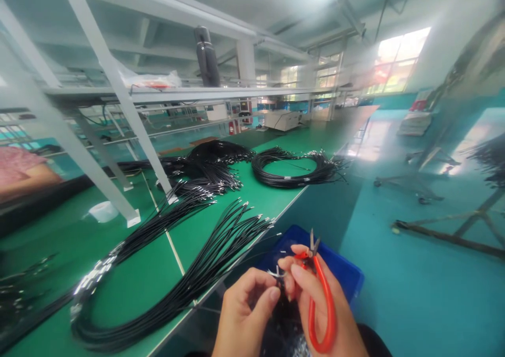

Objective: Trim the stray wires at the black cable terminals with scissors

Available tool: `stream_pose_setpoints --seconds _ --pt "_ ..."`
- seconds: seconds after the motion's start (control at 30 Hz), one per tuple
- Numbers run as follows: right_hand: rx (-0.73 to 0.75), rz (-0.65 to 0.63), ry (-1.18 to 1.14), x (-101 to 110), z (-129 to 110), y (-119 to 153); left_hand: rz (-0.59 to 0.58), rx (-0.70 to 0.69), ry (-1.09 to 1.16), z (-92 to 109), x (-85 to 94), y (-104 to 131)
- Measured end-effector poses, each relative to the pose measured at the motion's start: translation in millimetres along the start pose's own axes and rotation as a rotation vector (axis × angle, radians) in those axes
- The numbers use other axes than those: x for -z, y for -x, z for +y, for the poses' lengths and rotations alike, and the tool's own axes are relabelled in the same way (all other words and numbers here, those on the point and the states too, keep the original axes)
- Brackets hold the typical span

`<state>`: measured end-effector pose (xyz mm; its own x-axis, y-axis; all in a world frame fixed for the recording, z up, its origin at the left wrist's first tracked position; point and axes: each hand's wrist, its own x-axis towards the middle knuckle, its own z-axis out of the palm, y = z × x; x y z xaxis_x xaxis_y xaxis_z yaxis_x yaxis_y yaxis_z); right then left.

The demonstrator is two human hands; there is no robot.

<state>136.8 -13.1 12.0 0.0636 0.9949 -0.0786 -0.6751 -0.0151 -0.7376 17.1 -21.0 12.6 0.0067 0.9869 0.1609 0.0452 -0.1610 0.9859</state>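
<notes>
Red-handled scissors (324, 315) rest in my right hand (315, 288), blades pointing up and slightly apart. The fingers of that hand are wrapped round the tool, and its thumb and index finger reach toward my left hand (252, 307). Thumb and index finger of my left hand pinch the end of a thin black cable, where small white strands (276, 273) show between the hands. Beneath both hands is a blue bin (351, 273) with small scraps inside. A long bundle of black cables (158, 309) curves over the green table (138, 278) to the left.
More black cable bundles (216, 173) and a coiled bundle (272, 177) lie farther back. White metal posts (118, 94) carry a shelf (236, 93) with a dark bottle (207, 62). Another person's arm (31, 181) shows at the left. A wheeled frame (445, 233) stands right.
</notes>
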Motion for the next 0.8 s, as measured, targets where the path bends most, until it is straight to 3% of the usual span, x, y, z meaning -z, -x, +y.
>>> stream_pose_setpoints --seconds 0.13,0.23,0.4,0.53,0.63,0.7,0.8 --pt "0.022 0.022 0.067 -8 -5 2 -0.008 0.023 0.028 1 -2.9 2" --pt "0.117 0.044 0.143 -10 -4 5 0.001 0.059 0.09 2 -4.3 2" --pt "0.414 0.136 0.504 -1 0 9 -0.026 0.118 0.131 3 -2.6 -3" --pt "0.776 -0.03 0.849 11 4 4 -0.088 0.148 0.17 6 -4.2 -4" --pt "0.993 -0.072 0.997 14 6 -2 -0.041 0.135 0.229 10 -8.9 -2" --pt "1.071 -0.023 1.013 11 8 -3 -0.004 0.127 0.253 12 -12.4 0" --pt "1.057 0.098 0.932 2 11 -1 0.022 0.119 0.241 13 -15.7 3"
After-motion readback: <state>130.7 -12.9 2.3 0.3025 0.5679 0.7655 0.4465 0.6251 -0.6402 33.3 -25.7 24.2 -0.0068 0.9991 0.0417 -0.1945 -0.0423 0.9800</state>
